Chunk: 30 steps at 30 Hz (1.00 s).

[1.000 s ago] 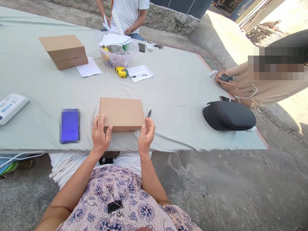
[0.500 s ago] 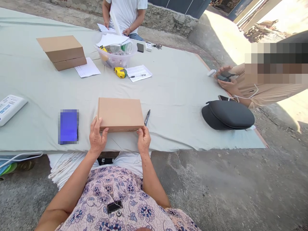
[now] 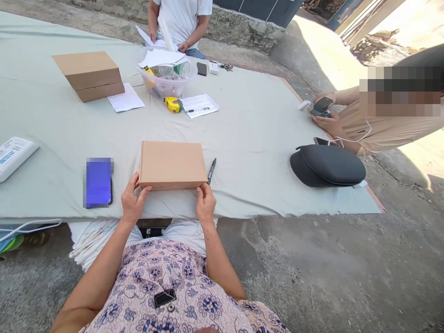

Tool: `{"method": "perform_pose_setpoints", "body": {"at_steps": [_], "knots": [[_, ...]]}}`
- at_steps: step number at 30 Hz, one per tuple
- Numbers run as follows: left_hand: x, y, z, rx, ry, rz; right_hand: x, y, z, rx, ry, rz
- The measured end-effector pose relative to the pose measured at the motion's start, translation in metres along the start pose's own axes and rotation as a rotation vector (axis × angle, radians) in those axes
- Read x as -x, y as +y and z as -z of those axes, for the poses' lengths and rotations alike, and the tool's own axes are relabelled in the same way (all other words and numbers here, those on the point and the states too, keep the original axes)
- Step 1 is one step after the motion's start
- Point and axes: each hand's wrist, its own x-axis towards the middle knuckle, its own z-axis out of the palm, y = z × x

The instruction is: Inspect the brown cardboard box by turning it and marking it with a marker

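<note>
A closed brown cardboard box (image 3: 173,163) lies flat on the cloth-covered table in front of me. My left hand (image 3: 133,200) grips its near left corner, thumb on the front edge and fingers along the left side. At the near right corner, my right hand (image 3: 206,202) holds it with the thumb on the front and the fingers partly hidden behind the box. A dark pen (image 3: 212,171) lies just right of the box. To the left is a phone (image 3: 98,182) with a blurred blue screen.
Another cardboard box (image 3: 92,78) with its lid raised, a plastic basket (image 3: 166,85), a yellow tape measure (image 3: 173,104) and a paper with a pen (image 3: 200,106) lie farther back. A black case (image 3: 328,165) sits right. Two people are at the table's far and right edges.
My left hand has shifted left and slightly down along the box's corner. My right hand has moved slightly left. The person on the right has moved their hands, and a dark object shows there.
</note>
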Motion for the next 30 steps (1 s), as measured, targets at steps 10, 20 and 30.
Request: {"method": "perform_pose_setpoints", "body": {"at_steps": [10, 20, 30], "knots": [[0.0, 0.0, 0.0, -0.025, -0.04, -0.066, 0.002, 0.003, -0.007, 0.081, -0.023, 0.046], [-0.001, -0.004, -0.001, -0.102, -0.068, -0.12, 0.002, 0.002, -0.011, 0.205, -0.011, 0.073], [-0.001, -0.007, -0.002, -0.131, -0.1, -0.149, 0.003, 0.004, -0.012, 0.234, 0.009, 0.115]]}}
